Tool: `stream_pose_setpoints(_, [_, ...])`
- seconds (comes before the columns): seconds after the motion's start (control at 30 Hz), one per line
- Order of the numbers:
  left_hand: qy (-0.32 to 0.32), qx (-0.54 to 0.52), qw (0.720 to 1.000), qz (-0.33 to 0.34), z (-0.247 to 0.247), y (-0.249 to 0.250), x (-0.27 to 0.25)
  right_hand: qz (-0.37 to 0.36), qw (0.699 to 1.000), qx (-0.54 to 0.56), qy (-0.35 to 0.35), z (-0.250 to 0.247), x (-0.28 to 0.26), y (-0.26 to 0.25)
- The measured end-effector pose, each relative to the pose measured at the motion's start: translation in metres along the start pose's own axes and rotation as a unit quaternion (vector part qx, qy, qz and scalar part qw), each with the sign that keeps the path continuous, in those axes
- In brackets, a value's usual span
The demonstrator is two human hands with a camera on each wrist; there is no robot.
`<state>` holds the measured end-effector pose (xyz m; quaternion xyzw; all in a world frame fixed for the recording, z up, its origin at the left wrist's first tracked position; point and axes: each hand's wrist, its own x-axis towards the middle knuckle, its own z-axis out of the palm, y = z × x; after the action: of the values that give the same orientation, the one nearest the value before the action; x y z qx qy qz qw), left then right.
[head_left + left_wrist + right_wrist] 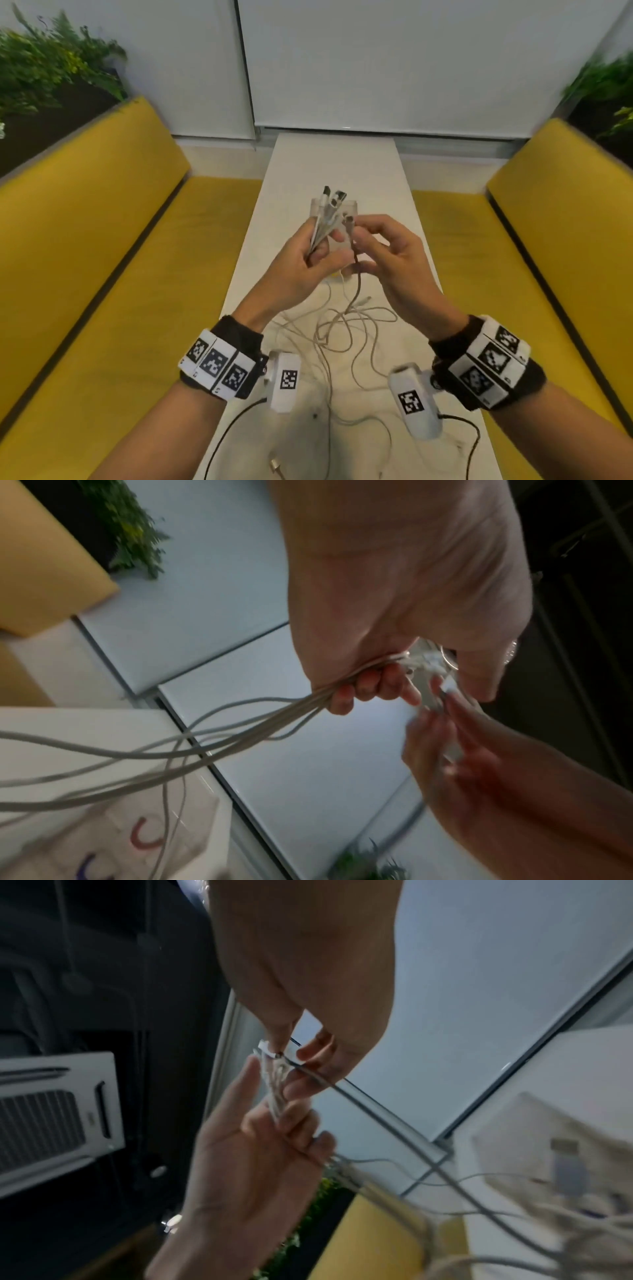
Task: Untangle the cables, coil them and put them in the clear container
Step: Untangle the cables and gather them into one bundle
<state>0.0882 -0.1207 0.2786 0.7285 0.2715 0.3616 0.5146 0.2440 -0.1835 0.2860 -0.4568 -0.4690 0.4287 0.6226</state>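
Observation:
Above the white table [370, 178], my left hand [318, 246] grips a bundle of white cable ends [327, 212], their connectors pointing up. My right hand [359, 236] pinches one darker cable end [349, 222] right beside that bundle. The rest of the cables [342, 329] hang down into a loose tangle on the table below my hands. The clear container [351, 207] stands just behind my hands, mostly hidden. In the left wrist view my curled fingers [369, 685] clamp several strands [240, 734]. The right wrist view shows thumb and forefinger [284, 1042] pinching the connector.
Yellow benches [102, 240] [548, 222] flank the narrow table, with plants [51, 58] behind them. A loose metal connector [275, 467] lies near the front edge. Black leads [233, 428] from the wrist cameras trail across the near end.

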Motion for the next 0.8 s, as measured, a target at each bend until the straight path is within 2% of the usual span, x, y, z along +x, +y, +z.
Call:
stream_pose_setpoints(0.17, [0.084, -0.075, 0.994, 0.002, 0.022, 0.004, 0.004, -0.006, 0.997, 0.031, 0.065, 0.022, 0.015, -0.016])
stream_pose_setpoints(0.27, [0.129, -0.099, 0.987, 0.005, 0.019, 0.009, 0.005, 0.059, 0.994, 0.065, 0.059, 0.021, 0.015, -0.01])
stream_pose_setpoints(0.33, [0.179, -0.122, 0.976, 0.016, 0.006, 0.014, 0.012, 0.087, 0.995, 0.055, 0.014, 0.015, 0.009, 0.0])
stream_pose_setpoints(0.4, [0.247, -0.165, 0.954, 0.026, -0.013, 0.024, 0.021, 0.088, 0.993, -0.01, -0.075, 0.002, -0.005, 0.014])
stream_pose_setpoints(0.47, [0.32, -0.209, 0.923, 0.039, -0.044, 0.038, 0.03, 0.087, 0.973, -0.117, -0.179, -0.016, -0.023, 0.034])
stream_pose_setpoints(0.53, [0.378, -0.237, 0.892, 0.076, -0.077, 0.05, 0.035, 0.113, 0.948, -0.213, -0.208, -0.043, -0.037, 0.059])
stream_pose_setpoints(0.67, [0.434, -0.264, 0.847, 0.157, -0.124, 0.063, 0.038, 0.187, 0.927, -0.288, -0.151, -0.102, -0.051, 0.095])
stream_pose_setpoints(0.73, [0.428, -0.289, 0.841, 0.161, -0.143, 0.062, 0.037, 0.204, 0.921, -0.312, -0.115, -0.126, -0.053, 0.105])
stream_pose_setpoints(0.8, [0.411, -0.294, 0.849, 0.153, -0.158, 0.059, 0.037, 0.218, 0.916, -0.327, -0.074, -0.148, -0.055, 0.113])
